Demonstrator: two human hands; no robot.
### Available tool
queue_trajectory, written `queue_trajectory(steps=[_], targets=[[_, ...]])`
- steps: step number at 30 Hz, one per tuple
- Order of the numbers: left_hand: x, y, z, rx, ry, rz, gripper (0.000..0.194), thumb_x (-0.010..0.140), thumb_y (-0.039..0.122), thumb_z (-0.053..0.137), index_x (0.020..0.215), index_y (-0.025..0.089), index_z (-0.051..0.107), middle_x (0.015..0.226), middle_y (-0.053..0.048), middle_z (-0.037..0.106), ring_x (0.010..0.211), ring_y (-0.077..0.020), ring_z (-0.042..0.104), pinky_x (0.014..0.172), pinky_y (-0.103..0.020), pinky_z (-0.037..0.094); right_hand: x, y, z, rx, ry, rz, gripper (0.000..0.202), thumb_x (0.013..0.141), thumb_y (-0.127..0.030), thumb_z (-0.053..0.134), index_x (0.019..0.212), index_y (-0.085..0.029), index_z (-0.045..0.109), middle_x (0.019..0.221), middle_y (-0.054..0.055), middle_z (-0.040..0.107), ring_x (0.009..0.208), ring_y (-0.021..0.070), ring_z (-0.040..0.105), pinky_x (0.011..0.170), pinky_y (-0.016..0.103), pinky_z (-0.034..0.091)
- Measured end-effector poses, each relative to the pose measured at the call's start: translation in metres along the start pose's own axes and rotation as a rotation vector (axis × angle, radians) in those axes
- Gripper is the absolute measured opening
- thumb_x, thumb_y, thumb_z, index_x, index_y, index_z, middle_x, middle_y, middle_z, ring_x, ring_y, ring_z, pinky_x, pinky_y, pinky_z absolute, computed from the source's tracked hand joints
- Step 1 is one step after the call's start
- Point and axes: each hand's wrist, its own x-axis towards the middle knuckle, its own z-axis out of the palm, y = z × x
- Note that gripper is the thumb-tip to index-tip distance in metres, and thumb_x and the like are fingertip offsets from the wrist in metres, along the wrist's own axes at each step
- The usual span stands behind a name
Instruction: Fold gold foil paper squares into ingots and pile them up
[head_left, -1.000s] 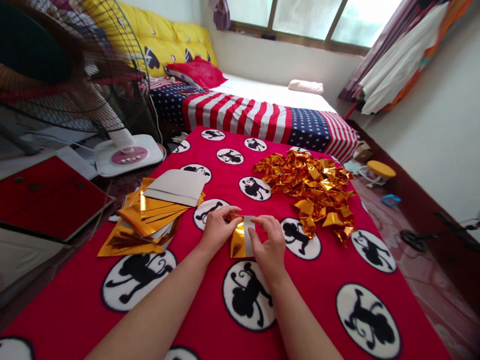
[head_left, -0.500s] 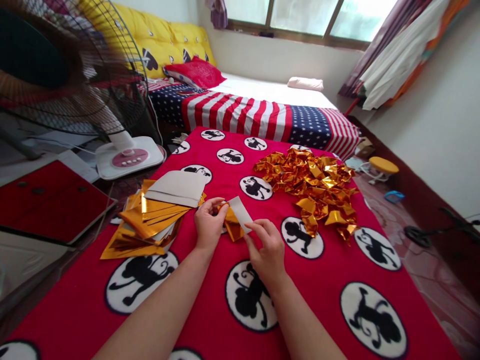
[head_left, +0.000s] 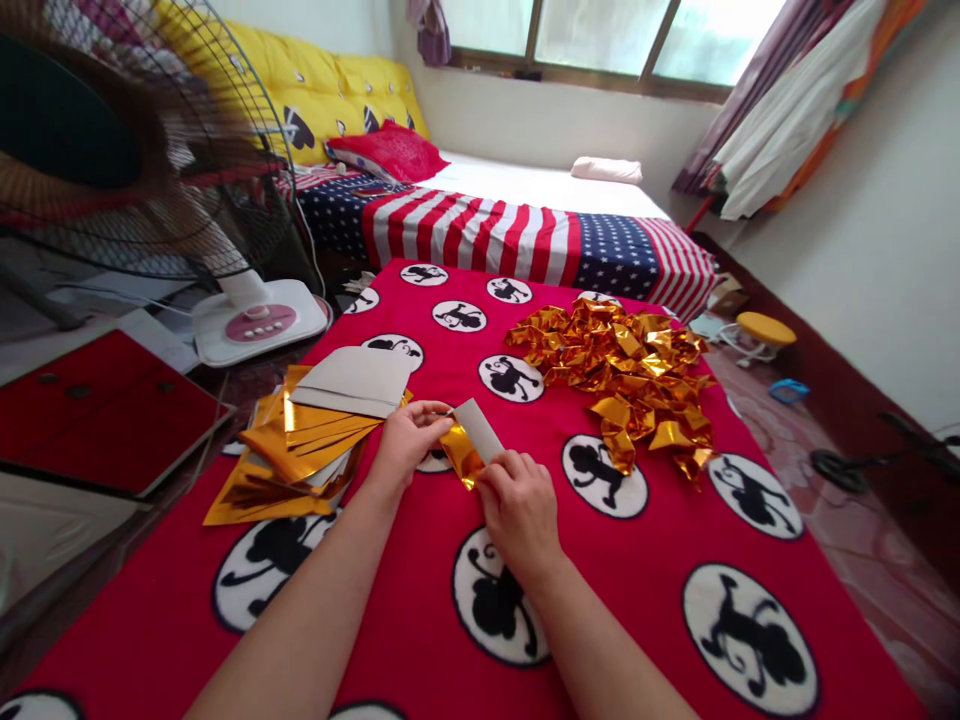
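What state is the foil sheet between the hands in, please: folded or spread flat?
Folded, at least partly: the foil sheet shows grey and gold faces side by side, between the left hand and right hand.

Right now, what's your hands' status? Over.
Left hand on far end, right hand on near end of folded gold-grey paper. Crumpled gold foil pile off right, not in the way.

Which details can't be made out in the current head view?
All in the head view:
Right hand: most fingertips, hidden by the hand itself where it grips the gold-and-grey paper.
Stack of sheets: lower ones, covered by those on top.
Gold heap: piece count, lost in overlaps.
Fan: blurred, cut off by the left edge.
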Motion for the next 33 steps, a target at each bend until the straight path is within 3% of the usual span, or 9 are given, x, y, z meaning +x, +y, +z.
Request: queue_trajectory(steps=[2, 5, 10, 14, 18, 23, 26, 30, 33], targets=[[-0.001, 0.005, -0.005, -0.106, 0.001, -0.067, 0.045, 0.049, 0.028, 0.083, 0.088, 0.013, 0.066, 0.070, -0.002, 0.069, 0.058, -0.0126, 0.063, 0.051, -0.021, 0.047, 0.003, 0.012, -0.001, 0.158, 0.093, 0.101, 0.006, 0.087, -0.020, 0.058, 0.087, -0.021, 0.064, 0.095, 0.005, 0.064, 0.089, 0.0205, 0.057, 0.080, 0.036, 0.041], [-0.003, 0.007, -0.003, -0.263, 0.139, -0.031, 0.047, 0.046, 0.029, 0.085, 0.084, 0.013, 0.062, 0.069, 0.001, 0.067, 0.058, -0.0103, 0.062, 0.053, -0.020, 0.049, 0.009, 0.023, -0.001, 0.550, 0.267, 0.349, 0.022, 0.089, -0.033, 0.056, 0.106, -0.019, 0.059, 0.101, 0.008, 0.065, 0.082, 0.0181, 0.062, 0.073, 0.032, 0.048], [-0.015, -0.001, 0.023, -0.381, 0.327, 0.054, 0.046, 0.050, 0.031, 0.083, 0.084, 0.016, 0.057, 0.072, 0.002, 0.065, 0.064, -0.0119, 0.064, 0.057, -0.023, 0.053, 0.019, 0.017, -0.001, 0.978, 0.235, 0.479, 0.040, 0.083, -0.047, 0.061, 0.109, -0.018, 0.055, 0.093, 0.006, 0.067, 0.073, 0.0167, 0.065, 0.054, 0.024, 0.047], [-0.023, -0.005, 0.036, -0.405, 0.257, 0.028, 0.046, 0.052, 0.030, 0.082, 0.086, 0.016, 0.056, 0.074, 0.001, 0.066, 0.062, -0.0121, 0.065, 0.056, -0.023, 0.054, 0.024, 0.012, 0.002, 1.056, 0.238, 0.583, 0.032, 0.076, -0.047, 0.069, 0.085, -0.017, 0.060, 0.067, -0.001, 0.062, 0.051, 0.0105, 0.055, 0.041, 0.019, 0.037], [-0.024, -0.003, 0.034, -0.361, 0.147, -0.022, 0.048, 0.051, 0.028, 0.083, 0.090, 0.016, 0.056, 0.073, 0.000, 0.067, 0.063, -0.0142, 0.066, 0.057, -0.027, 0.057, 0.025, 0.021, 0.002, 1.144, 0.278, 0.681, 0.034, 0.076, -0.048, 0.068, 0.069, -0.017, 0.058, 0.050, -0.005, 0.052, 0.042, 0.0070, 0.045, 0.037, 0.017, 0.031], [-0.024, 0.002, 0.027, -0.288, 0.060, -0.075, 0.047, 0.053, 0.029, 0.082, 0.091, 0.015, 0.059, 0.072, -0.001, 0.069, 0.064, -0.0158, 0.068, 0.055, -0.028, 0.058, 0.025, 0.028, 0.001, 1.166, 0.289, 0.694, 0.033, 0.073, -0.048, 0.070, 0.069, -0.017, 0.060, 0.054, -0.004, 0.054, 0.042, 0.0074, 0.047, 0.036, 0.017, 0.031], [-0.025, 0.003, 0.026, -0.206, 0.067, -0.048, 0.046, 0.055, 0.029, 0.081, 0.092, 0.014, 0.059, 0.072, -0.001, 0.070, 0.062, -0.0156, 0.068, 0.054, -0.026, 0.058, 0.023, 0.028, -0.001, 1.119, 0.276, 0.690, 0.031, 0.075, -0.047, 0.067, 0.067, -0.017, 0.060, 0.048, -0.005, 0.052, 0.039, 0.0077, 0.043, 0.037, 0.018, 0.029], [-0.023, -0.003, 0.023, -0.025, 0.073, 0.049, 0.039, 0.061, 0.031, 0.077, 0.093, 0.016, 0.062, 0.067, 0.001, 0.069, 0.060, -0.0154, 0.067, 0.052, -0.025, 0.057, 0.022, 0.029, -0.006, 0.880, 0.240, 0.627, 0.029, 0.078, -0.040, 0.062, 0.060, -0.018, 0.059, 0.044, -0.006, 0.047, 0.040, 0.0083, 0.039, 0.041, 0.021, 0.028], [-0.019, -0.009, 0.018, 0.159, 0.078, 0.194, 0.029, 0.066, 0.030, 0.073, 0.091, 0.016, 0.066, 0.068, -0.002, 0.070, 0.062, -0.0168, 0.068, 0.056, -0.026, 0.057, 0.022, 0.031, -0.009, 0.639, 0.199, 0.540, 0.028, 0.078, -0.035, 0.060, 0.055, -0.018, 0.060, 0.048, -0.004, 0.051, 0.047, 0.0104, 0.046, 0.048, 0.023, 0.032]])
